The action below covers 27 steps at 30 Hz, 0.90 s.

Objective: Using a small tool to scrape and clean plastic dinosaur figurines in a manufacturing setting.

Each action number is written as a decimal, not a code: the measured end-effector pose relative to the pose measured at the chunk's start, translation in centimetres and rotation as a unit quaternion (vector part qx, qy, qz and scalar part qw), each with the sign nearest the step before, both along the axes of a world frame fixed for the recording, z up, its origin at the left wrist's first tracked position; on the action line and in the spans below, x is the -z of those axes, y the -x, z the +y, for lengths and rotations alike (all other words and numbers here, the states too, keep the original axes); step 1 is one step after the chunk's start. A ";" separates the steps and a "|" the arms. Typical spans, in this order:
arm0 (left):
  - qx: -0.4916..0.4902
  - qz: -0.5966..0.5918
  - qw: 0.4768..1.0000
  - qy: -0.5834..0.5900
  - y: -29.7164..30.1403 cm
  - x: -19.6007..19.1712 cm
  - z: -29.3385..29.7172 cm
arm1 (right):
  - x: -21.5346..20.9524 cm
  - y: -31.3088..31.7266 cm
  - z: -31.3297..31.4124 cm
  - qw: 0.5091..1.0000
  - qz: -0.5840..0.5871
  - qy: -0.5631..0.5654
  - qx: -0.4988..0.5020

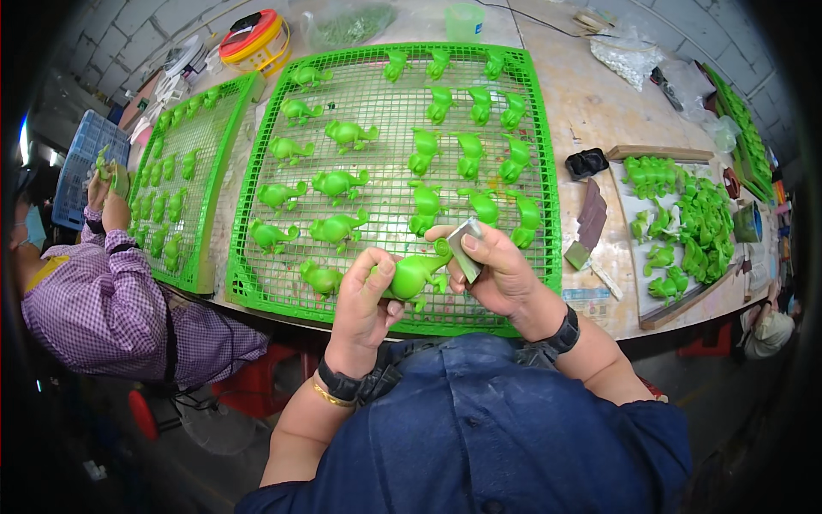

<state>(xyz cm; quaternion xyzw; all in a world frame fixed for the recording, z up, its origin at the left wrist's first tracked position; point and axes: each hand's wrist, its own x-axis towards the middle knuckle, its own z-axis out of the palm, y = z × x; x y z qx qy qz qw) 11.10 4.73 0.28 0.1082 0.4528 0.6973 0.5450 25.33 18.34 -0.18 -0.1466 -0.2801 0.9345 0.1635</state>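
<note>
My left hand grips a bright green chameleon figurine by one end of its body, with its curled tail pointing right. Pinched in my right hand is a small folded piece of grey sandpaper, which lies against the curled tail. Both hands are over the near edge of a green mesh rack. Rows of similar figurines stand on it, including a side-on chameleon and an upright one.
To the right, a board carries a heap of green pieces. Brown sandpaper and a black tray lie between it and the rack. At left, a co-worker in a checked sleeve handles a green piece beside another rack. A yellow bucket stands behind.
</note>
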 end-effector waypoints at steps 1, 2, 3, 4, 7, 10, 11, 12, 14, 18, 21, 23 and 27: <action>0.008 0.005 1.000 -0.007 0.1 0.0 0.0 | 0.1 0.0 0.0 1.000 0.000 0.002 -0.002; 0.016 0.009 1.000 -0.014 0.1 0.1 0.0 | 0.1 -0.1 0.1 1.000 0.001 0.000 -0.002; 0.015 0.009 1.000 -0.013 0.2 0.2 0.0 | 0.2 -0.1 0.2 1.000 0.003 -0.002 -0.003; 0.017 0.011 1.000 -0.018 0.2 0.4 -0.1 | 0.2 -0.1 0.2 1.000 0.003 -0.001 -0.004; 0.005 -0.007 1.000 -0.026 0.2 0.7 -0.1 | 0.3 0.0 0.2 1.000 -0.005 -0.008 0.001; 0.001 -0.027 0.999 -0.040 0.3 0.9 -0.2 | 0.8 0.0 0.5 1.000 0.006 0.000 -0.006; 0.009 -0.026 0.998 -0.052 0.3 0.9 -0.3 | 1.0 0.1 0.6 1.000 0.007 0.007 -0.007; 0.008 -0.027 0.998 -0.052 0.3 0.9 -0.3 | 1.1 0.1 0.7 1.000 0.008 0.014 -0.007; 0.019 -0.016 0.998 -0.051 0.2 0.7 -0.4 | 1.4 0.2 0.7 1.000 -0.002 0.020 0.000; 0.027 0.010 0.999 -0.043 0.1 0.3 -0.4 | 1.5 0.4 0.7 0.999 -0.018 0.040 0.029; 0.039 0.031 0.998 -0.045 0.1 0.3 -0.4 | 1.7 0.4 0.8 0.998 -0.023 0.044 0.034; 0.039 0.009 0.998 -0.051 0.1 0.4 -0.5 | 1.8 0.2 0.9 0.998 -0.019 0.044 0.028; 0.049 -0.019 0.996 -0.066 0.3 0.4 -0.4 | 1.9 0.1 1.1 0.999 -0.017 0.030 0.029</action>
